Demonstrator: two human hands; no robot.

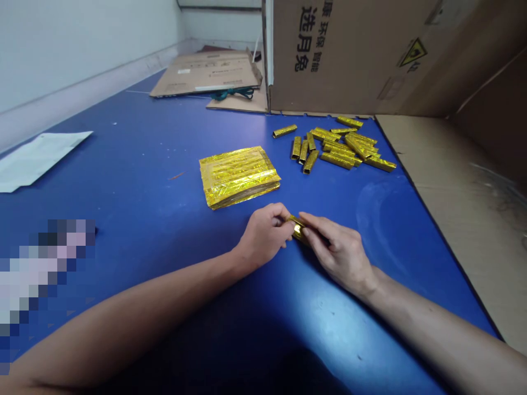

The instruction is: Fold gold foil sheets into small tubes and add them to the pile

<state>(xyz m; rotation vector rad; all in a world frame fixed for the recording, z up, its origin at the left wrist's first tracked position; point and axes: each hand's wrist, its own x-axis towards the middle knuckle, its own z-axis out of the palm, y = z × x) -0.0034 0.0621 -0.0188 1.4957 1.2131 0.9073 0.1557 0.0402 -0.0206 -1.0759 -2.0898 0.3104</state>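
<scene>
Between my two hands is a piece of shiny gold foil paper (297,230), partly folded and partly hidden by the fingers. My left hand (265,233) pinches its left end with thumb and curled fingers. From the other side my right hand (340,247) grips the foil paper between thumb and fingers. Just beyond my left hand lies a stack of flat gold foil sheets (241,175). Several folded gold foil bars (337,159), narrow and some with open hollow ends, lie in a loose pile farther back on the right.
The blue tabletop (173,142) carries everything. A large cardboard box (349,60) stands upright behind the pile, with flat cardboard (444,181) along the right edge. Flattened cardboard (206,71) lies at the back, a pale sheet (37,156) at the left. A blurred-out patch (45,269) covers something lower left.
</scene>
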